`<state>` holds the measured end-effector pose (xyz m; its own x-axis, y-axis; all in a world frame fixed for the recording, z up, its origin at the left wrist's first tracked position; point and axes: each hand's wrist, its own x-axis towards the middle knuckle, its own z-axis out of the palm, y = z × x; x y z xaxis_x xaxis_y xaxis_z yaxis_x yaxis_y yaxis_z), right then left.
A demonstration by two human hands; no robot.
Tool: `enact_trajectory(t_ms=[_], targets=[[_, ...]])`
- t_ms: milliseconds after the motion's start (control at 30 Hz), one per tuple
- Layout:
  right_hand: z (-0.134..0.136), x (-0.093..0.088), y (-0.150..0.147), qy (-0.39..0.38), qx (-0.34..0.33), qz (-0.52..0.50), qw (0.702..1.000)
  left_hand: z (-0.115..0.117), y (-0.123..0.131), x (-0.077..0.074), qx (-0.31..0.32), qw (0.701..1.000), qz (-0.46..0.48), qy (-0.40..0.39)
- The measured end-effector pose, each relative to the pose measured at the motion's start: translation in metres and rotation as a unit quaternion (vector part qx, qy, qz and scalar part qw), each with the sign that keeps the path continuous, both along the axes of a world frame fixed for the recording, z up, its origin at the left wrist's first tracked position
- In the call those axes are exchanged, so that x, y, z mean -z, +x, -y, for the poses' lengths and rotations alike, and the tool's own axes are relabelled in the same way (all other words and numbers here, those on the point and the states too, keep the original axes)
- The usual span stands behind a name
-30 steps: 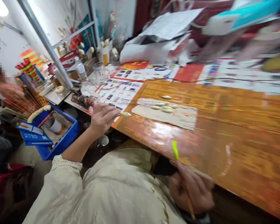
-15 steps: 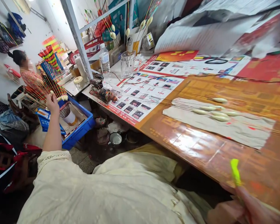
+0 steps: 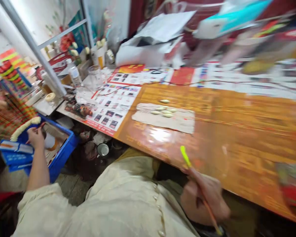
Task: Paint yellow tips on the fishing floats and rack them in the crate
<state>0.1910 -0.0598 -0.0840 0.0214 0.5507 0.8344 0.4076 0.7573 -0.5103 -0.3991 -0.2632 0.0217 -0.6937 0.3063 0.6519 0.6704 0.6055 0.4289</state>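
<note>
My right hand [image 3: 203,197] grips a paintbrush [image 3: 208,210] near the table's front edge; the brush's bright yellow-green tip [image 3: 185,155] points up and away from me. Far to the left, my left hand [image 3: 36,136] is closed in a pinch beside a row of cream-coloured fishing floats [image 3: 23,128] standing upright in the blue crate [image 3: 61,164]. What its fingers hold is blurred and small. On the table, several pale fishing floats [image 3: 166,113] lie across a beige cloth [image 3: 187,123], their thin dark stems pointing left and striped tips right.
A glass mug [image 3: 95,77] and a plastic bottle [image 3: 74,74] stand at the back left beside a metal post [image 3: 37,49]. Printed sheets [image 3: 108,108] cover the table's left part, with a dark cluttered lump [image 3: 79,108] at its corner. A thin cord [image 3: 212,81] crosses the back.
The view has swung right, bringing more of the table into sight. My left hand, which was pinching a float above the row, is now lower beside it. My right hand still grips the paintbrush.
</note>
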Motion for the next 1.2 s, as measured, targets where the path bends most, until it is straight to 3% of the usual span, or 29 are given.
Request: enact_trajectory(t_ms=[100,167,267,367,433,567,667,767,900,1033,1200], targets=[[-0.001,-0.013,-0.004,0.009,-0.025,0.019,0.999,-0.021,0.007,0.000,-0.033,0.991,-0.056,0.119],[-0.004,-0.018,-0.005,0.002,-0.024,0.013,1.000,-0.049,0.025,0.000,0.022,0.988,-0.106,0.112],[-0.006,-0.018,-0.004,-0.002,-0.021,0.012,1.000,-0.109,0.081,-0.008,0.198,0.966,-0.159,0.041],[-0.007,-0.018,-0.001,-0.007,-0.019,0.017,1.000,-0.187,0.152,-0.018,0.414,0.894,-0.170,-0.033],[-0.007,-0.020,0.001,-0.006,-0.018,0.025,1.000,-0.240,0.198,-0.022,0.500,0.848,-0.163,-0.065],[-0.009,-0.028,0.006,-0.005,-0.014,0.028,1.000,-0.327,0.265,-0.018,0.563,0.799,-0.163,-0.135],[-0.011,-0.032,0.012,-0.010,-0.002,0.024,1.000,-0.366,0.290,-0.010,0.549,0.792,-0.187,-0.190],[-0.012,-0.031,0.016,-0.010,0.007,0.026,1.000,-0.383,0.298,-0.002,0.528,0.794,-0.209,-0.216],[-0.014,-0.029,0.018,-0.006,0.003,0.029,1.000,-0.383,0.297,0.001,0.522,0.799,-0.213,-0.209],[-0.015,-0.028,0.018,0.006,0.002,0.032,0.999,-0.368,0.296,-0.005,0.537,0.796,-0.213,-0.179],[-0.021,-0.034,0.023,0.037,-0.011,0.055,0.998,-0.333,0.296,-0.013,0.553,0.798,-0.206,-0.120]])
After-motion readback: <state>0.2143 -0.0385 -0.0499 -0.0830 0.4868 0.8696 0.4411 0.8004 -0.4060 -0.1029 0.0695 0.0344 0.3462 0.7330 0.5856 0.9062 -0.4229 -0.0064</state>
